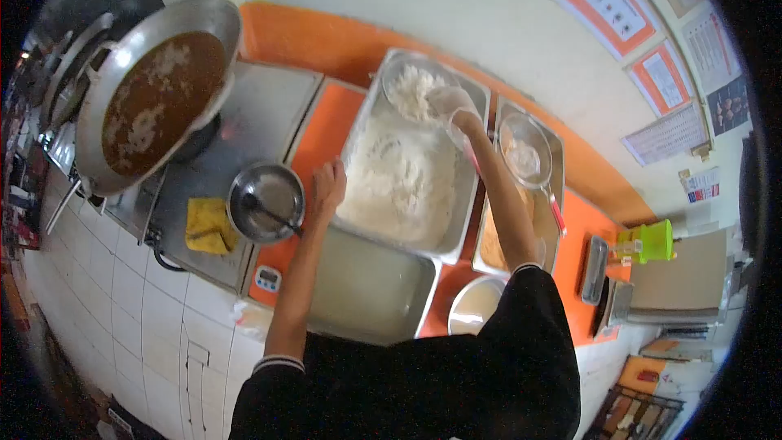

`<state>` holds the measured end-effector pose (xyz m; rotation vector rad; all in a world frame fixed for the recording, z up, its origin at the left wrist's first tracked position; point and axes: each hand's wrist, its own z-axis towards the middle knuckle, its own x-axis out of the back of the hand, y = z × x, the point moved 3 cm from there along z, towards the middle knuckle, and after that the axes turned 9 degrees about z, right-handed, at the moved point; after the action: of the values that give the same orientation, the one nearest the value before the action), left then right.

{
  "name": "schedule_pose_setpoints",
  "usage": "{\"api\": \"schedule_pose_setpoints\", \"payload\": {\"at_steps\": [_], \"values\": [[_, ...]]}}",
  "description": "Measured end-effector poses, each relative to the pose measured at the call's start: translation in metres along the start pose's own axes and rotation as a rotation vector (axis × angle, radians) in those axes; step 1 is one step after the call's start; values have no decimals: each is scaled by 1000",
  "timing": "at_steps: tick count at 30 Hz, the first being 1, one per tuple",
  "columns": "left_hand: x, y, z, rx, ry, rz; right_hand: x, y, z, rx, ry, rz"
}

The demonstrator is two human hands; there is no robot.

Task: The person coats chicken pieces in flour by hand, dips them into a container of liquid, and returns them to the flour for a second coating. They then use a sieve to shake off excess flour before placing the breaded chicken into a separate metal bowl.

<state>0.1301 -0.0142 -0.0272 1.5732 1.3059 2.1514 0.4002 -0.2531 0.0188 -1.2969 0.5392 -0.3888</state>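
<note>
A large metal tray of white flour (pixel 399 183) lies in front of me. At its far end rests a round strainer (pixel 397 85) holding pale, flour-coated pieces (pixel 415 91). My right hand (pixel 450 104), in a thin clear glove, is at the strainer's right side beside these pieces, its fingers bent together; what they hold is too small to tell. A reddish handle shows under my right forearm. My left hand (pixel 327 187) looks bare and sits closed on the flour tray's left rim.
Left: a big wok of brown oil (pixel 163 106), a metal bowl (pixel 266 202), a yellow cloth (pixel 209 226) and a timer (pixel 267 279). Nearer lies a tray of cloudy liquid (pixel 366 289). Right: a tray with orange crumbs (pixel 490 244), another strainer (pixel 525 151) and a pot (pixel 476 305).
</note>
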Motion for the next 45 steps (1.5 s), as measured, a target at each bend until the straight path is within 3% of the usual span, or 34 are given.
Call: {"api": "schedule_pose_setpoints", "payload": {"at_steps": [4, 9, 14, 16, 20, 24, 28, 30, 32, 34, 36, 37, 39, 40, 43, 45], "values": [[3, 2, -4, 8, -20, 7, -28, 64, -74, -492, -215, -975], [8, 8, -5, -40, 69, 88, -128, 84, -128, -584, -229, -1303], [7, 6, -5, -35, -16, 60, -195, 78, -132, -523, -370, -1249], [12, 10, -7, -41, -31, 40, -196, 94, -139, -385, -371, -1188], [13, 11, -8, -26, -4, 51, -175, 136, -155, -545, -467, -1156], [8, 6, -7, -80, 26, 49, -156, 91, -139, -589, -205, -620], [11, 7, -7, -28, -10, 22, -136, 40, -108, -586, 235, 26], [3, 1, -5, -61, 27, 30, -76, 69, -82, -437, 219, -9], [2, 2, -6, -52, 25, 35, -60, 28, -32, -520, 363, -164], [9, 7, -7, 0, -15, 36, -41, 5, 3, -373, 458, -127], [8, 4, -7, -120, 54, 99, -111, -84, 28, -530, 751, 28], [7, 4, -8, -179, 85, 130, -88, -67, 32, -461, 708, 64], [7, 3, -6, -100, 26, 68, -20, -21, 44, -320, 620, 129], [6, 3, -5, -59, -4, 35, -37, -39, 42, -442, 709, -14], [5, 3, -5, -20, 8, 30, -48, -43, 26, -421, 613, -227], [-6, -8, -5, -124, 82, 68, -46, -11, -1, -455, 238, -344]]}}
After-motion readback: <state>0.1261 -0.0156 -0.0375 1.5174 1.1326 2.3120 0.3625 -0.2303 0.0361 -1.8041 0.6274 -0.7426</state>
